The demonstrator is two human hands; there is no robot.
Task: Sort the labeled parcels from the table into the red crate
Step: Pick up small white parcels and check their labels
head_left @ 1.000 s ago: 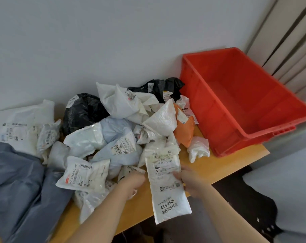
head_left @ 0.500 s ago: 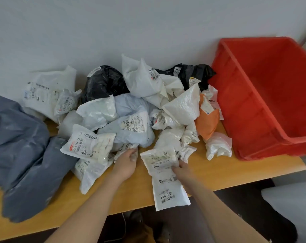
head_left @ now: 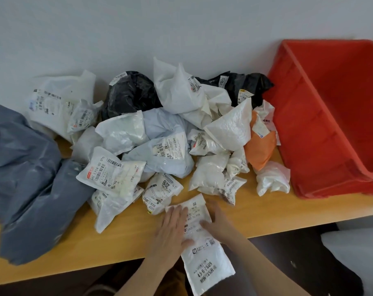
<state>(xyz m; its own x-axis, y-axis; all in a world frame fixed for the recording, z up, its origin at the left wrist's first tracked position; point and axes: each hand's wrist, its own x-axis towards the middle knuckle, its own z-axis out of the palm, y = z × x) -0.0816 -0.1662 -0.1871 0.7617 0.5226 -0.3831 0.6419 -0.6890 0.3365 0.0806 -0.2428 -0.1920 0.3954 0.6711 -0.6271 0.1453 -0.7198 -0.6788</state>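
Head view. A long white labeled parcel point(head_left: 202, 238) lies flat at the near edge of the counter point(head_left: 266, 212), its lower end overhanging the edge. Both hands rest on it: the left hand point(head_left: 172, 227) lies palm-down with straight fingers across its left side, and the right hand point(head_left: 218, 223) touches its right edge, fingers loosely bent; whether the right thumb is tucked under the parcel cannot be told. Neither hand lifts the parcel.

Step in hand, as judged: the first parcel is being flattened or its label read before transfer. The next move calls for a firm pinch on the soft bag, a lift clear of the heap, and a carry to the right over the near wall of the red crate point(head_left: 305, 146), which stands at the right end of the counter with no parcel visible in the part of its interior that shows.

Count: one red crate; two hands; one parcel under the hands; two black parcels point(head_left: 130, 95), one orange parcel point(head_left: 260, 148), two large grey bags point(head_left: 25, 167) at left, and some fifteen white or pale parcels in the heap, the exact number unclear because they overlap.
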